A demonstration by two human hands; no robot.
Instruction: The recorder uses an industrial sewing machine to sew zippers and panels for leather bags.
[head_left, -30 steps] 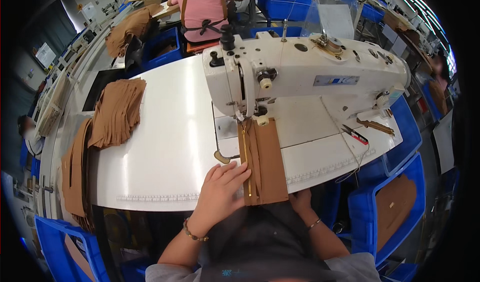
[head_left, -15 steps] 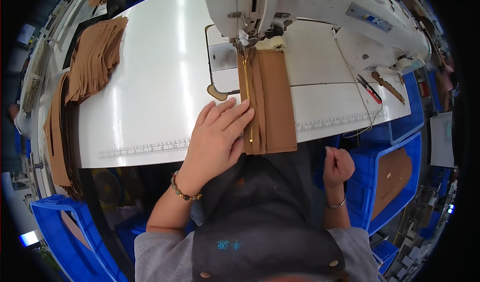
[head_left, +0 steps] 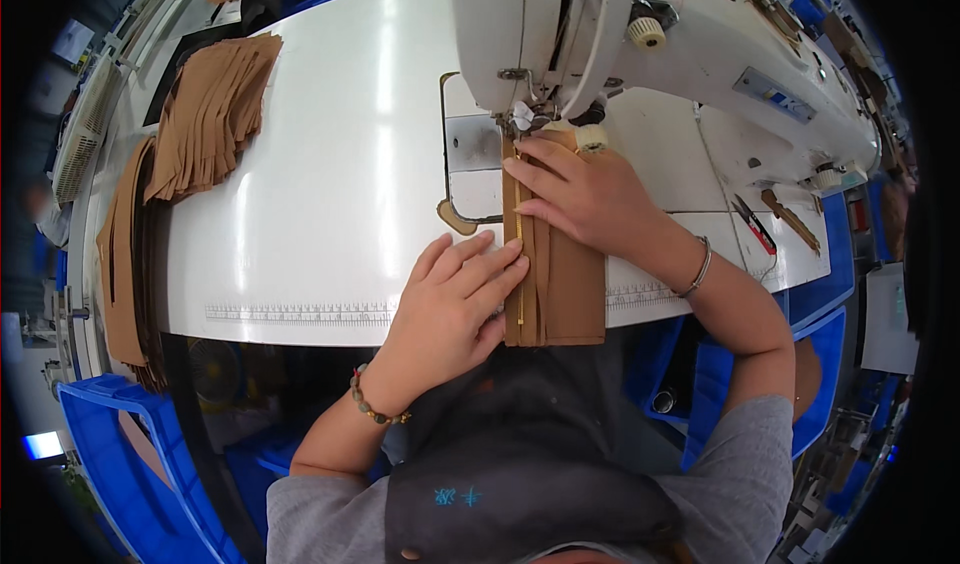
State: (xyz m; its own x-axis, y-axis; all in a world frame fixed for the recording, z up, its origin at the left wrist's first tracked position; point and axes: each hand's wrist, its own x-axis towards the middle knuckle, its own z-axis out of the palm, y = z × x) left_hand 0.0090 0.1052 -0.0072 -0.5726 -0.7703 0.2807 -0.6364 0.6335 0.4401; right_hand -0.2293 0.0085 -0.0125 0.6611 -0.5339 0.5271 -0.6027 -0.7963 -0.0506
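Observation:
A brown fabric piece (head_left: 575, 294) with a gold zipper (head_left: 520, 304) lies lengthwise under the presser foot (head_left: 516, 126) of a white sewing machine (head_left: 680, 44). My left hand (head_left: 450, 314) rests with fingers extended, the tips on the zipper's middle stretch and the palm just left of the fabric. Higher up, close to the needle area, my right hand (head_left: 590, 194) lies over the fabric, fingers spread across the zipper and covering its upper part. Neither hand grips anything.
Stacks of cut brown pieces (head_left: 205, 114) lie at the table's left. Scissors (head_left: 755, 224) and a narrow brown strip (head_left: 795, 219) rest right of the machine. Blue bins (head_left: 125, 439) stand below both ends of the white table (head_left: 320, 214), which has a printed ruler along its front edge.
My right hand has risen from below the table edge onto the fabric beside the presser foot. My left hand stays on the zipper. The view has tilted downward since the first frame.

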